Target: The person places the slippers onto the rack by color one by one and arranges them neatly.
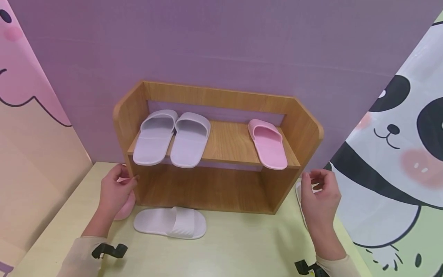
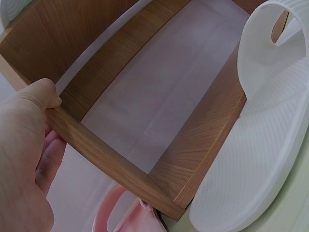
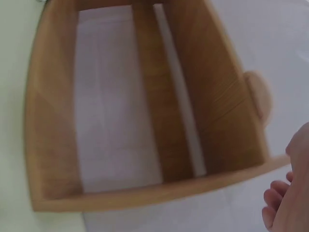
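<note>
A small wooden shoe rack (image 1: 226,142) stands against the purple wall. My left hand (image 1: 115,192) grips the front edge of its left side panel, thumb in front and fingers on the outer side, as the left wrist view (image 2: 29,159) shows. Beside the right side panel, my right hand (image 1: 322,196) is raised with loosely curled fingers and nothing between them; its fingertips come close to the panel's edge. On the upper shelf, two pale lilac slippers (image 1: 155,140) sit side by side at the left, and one pink slipper (image 1: 270,148) at the right. Their toes jut past the shelf edge.
A white slipper (image 1: 152,221) lies sideways on the pale table (image 1: 235,246) before the rack. Another pink slipper (image 1: 126,207) is partly hidden behind my left hand. Past my right hand, a white slipper (image 1: 298,192) shows its edge. Cartoon panels (image 1: 408,154) flank both sides.
</note>
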The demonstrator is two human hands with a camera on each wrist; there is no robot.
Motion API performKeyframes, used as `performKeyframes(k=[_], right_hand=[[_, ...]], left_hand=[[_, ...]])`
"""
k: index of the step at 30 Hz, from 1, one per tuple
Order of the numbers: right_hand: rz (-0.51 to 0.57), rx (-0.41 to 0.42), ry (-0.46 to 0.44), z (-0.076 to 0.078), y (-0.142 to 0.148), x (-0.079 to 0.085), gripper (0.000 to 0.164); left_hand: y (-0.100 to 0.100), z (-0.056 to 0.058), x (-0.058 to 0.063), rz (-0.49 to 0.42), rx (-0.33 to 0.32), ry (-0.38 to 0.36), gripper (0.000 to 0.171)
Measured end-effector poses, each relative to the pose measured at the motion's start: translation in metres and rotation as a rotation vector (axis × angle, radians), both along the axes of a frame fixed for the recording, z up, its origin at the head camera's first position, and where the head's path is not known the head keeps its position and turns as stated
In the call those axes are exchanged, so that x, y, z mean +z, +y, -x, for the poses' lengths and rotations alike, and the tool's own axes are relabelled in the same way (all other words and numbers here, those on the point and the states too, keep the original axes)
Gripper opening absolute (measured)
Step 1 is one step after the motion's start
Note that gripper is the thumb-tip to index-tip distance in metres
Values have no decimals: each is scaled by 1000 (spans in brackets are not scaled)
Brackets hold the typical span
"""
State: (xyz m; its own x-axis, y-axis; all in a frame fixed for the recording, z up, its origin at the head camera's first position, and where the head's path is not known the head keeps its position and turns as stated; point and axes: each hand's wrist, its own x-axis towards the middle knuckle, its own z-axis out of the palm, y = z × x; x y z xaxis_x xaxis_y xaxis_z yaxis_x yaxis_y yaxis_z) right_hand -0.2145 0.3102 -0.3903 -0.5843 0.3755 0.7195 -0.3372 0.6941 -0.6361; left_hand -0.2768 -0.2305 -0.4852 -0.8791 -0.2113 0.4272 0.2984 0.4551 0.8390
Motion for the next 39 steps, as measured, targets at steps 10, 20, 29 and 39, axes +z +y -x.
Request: performKeyframes(k=[10,20,29,39], right_hand=[[17,89,-76,15,20,-44,32],[59,122,-99,26,16,-68,38],[102,81,-89,32,12,-77,29],[78,81,-39,40,9,-82,21]], left_hand=[[2,0,0,5,1,14,18],[2,0,1,-18,2,15,18],[3,0,2,-34,-8,33,18],[2,-2,3,-18,6,7,19]])
